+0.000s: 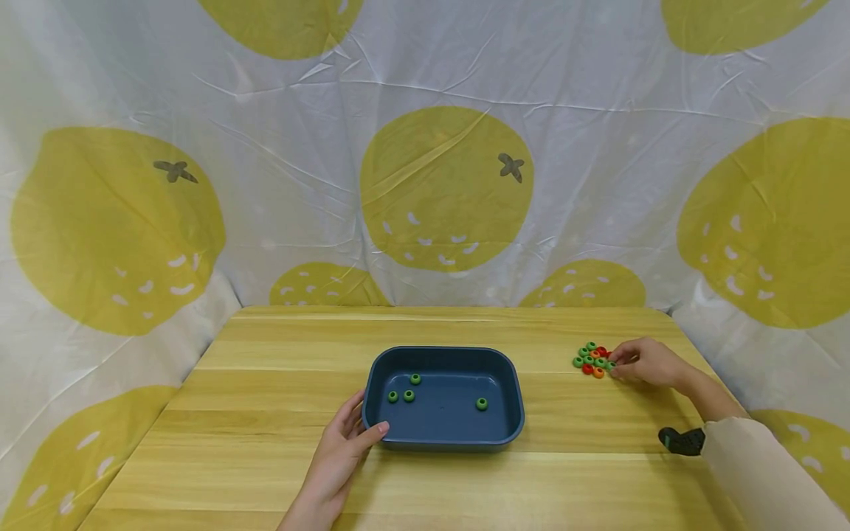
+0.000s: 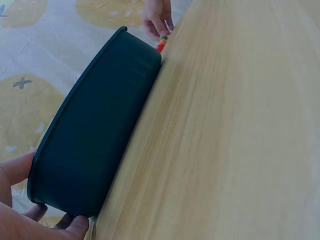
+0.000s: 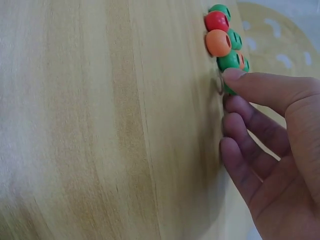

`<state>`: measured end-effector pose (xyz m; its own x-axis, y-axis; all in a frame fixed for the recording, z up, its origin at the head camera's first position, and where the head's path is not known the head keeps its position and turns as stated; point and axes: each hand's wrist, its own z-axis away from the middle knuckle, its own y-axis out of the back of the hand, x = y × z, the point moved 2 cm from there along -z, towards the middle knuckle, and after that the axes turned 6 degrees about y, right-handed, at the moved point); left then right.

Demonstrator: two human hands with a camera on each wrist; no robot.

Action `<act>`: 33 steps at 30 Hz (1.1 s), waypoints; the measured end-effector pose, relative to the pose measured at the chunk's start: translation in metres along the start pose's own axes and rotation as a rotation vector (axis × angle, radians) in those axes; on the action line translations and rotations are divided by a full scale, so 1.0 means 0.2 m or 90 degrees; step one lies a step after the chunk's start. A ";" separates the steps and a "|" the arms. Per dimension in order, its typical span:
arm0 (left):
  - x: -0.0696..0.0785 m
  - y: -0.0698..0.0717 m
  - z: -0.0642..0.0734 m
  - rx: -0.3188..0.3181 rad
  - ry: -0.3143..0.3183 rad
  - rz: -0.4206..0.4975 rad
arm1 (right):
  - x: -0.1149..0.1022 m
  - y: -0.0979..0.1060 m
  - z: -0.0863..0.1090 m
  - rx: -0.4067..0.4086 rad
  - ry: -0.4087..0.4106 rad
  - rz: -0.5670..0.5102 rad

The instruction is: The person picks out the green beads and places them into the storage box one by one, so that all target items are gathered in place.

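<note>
My left hand (image 1: 337, 450) grips the left end of a dark blue plastic tray (image 1: 441, 424), thumb over the rim and fingers against the outer side. Inside the tray lie several green beads, one green bead (image 1: 481, 404) sitting apart towards the right. At the right of the table, my right hand (image 1: 651, 363) is at a cluster of green, red and orange beads. Its thumb and index finger pinch a green bead (image 3: 228, 90) at the cluster's near edge, mostly hidden by the thumb. An orange bead (image 3: 218, 43) and a red bead (image 3: 217, 21) lie just beyond.
The wooden table (image 1: 279, 383) reaches back to a hanging cloth (image 1: 591, 184) printed with yellow fruit. A black strap-like piece (image 1: 682, 441) juts out at the right sleeve (image 1: 764, 464). Bare wood lies between the tray and the bead cluster.
</note>
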<state>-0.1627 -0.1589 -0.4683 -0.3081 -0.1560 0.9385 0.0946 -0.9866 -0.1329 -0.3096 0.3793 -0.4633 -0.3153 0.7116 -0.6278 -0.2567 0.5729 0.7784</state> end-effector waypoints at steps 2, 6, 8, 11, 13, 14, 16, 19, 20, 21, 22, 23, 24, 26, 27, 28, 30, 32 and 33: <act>0.00 0.00 0.00 -0.001 -0.001 0.000 | -0.01 0.01 0.00 -0.002 0.001 0.002; 0.00 0.00 0.00 -0.004 -0.002 0.003 | -0.03 0.03 0.00 -0.010 0.008 -0.007; 0.00 0.00 0.00 -0.005 -0.003 0.005 | -0.04 0.04 0.00 -0.013 0.011 -0.013; 0.00 0.00 0.00 -0.004 -0.002 0.002 | -0.06 0.05 -0.01 -0.018 0.020 -0.010; 0.00 0.01 -0.01 -0.003 -0.001 0.001 | -0.07 0.06 -0.02 -0.019 0.027 -0.007; 0.00 0.01 -0.01 -0.003 0.001 0.000 | -0.08 0.06 -0.02 -0.019 0.029 -0.008; 0.00 0.01 -0.01 -0.003 0.003 0.001 | -0.08 0.07 -0.03 -0.020 0.033 -0.006; 0.00 0.01 -0.01 -0.003 0.005 0.001 | -0.10 0.07 -0.05 -0.022 0.039 -0.006; 0.00 0.01 -0.01 -0.003 0.005 0.001 | -0.11 0.07 -0.05 -0.023 0.042 -0.003; 0.00 0.00 -0.01 -0.003 0.006 0.002 | -0.11 0.07 -0.06 -0.025 0.046 0.000; 0.00 0.01 -0.01 -0.003 0.006 0.001 | -0.12 0.08 -0.06 -0.027 0.048 0.001; 0.00 0.01 -0.01 -0.003 0.006 0.001 | -0.13 0.08 -0.07 -0.029 0.051 0.002; 0.00 0.01 -0.01 -0.003 0.006 0.001 | -0.14 0.08 -0.08 -0.030 0.051 0.003; 0.00 0.01 -0.01 -0.003 0.005 0.000 | -0.16 0.08 -0.09 -0.032 0.054 0.003; 0.00 0.01 -0.01 -0.003 0.004 0.000 | -0.17 0.08 -0.10 -0.034 0.055 0.001; 0.00 0.01 -0.01 -0.004 0.003 0.000 | -0.18 0.08 -0.11 -0.034 0.054 0.000; 0.00 0.01 -0.01 -0.004 0.002 -0.001 | -0.20 0.08 -0.12 -0.037 0.054 -0.002; 0.00 0.00 -0.01 -0.004 0.001 -0.001 | -0.22 0.08 -0.12 -0.040 0.051 -0.008; 0.00 0.00 -0.01 -0.004 0.001 0.000 | -0.23 0.08 -0.13 -0.043 0.051 -0.011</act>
<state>-0.1635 -0.1596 -0.4696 -0.3096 -0.1559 0.9380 0.0879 -0.9869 -0.1350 -0.3225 0.3452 -0.4226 -0.3821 0.6657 -0.6410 -0.3223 0.5540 0.7676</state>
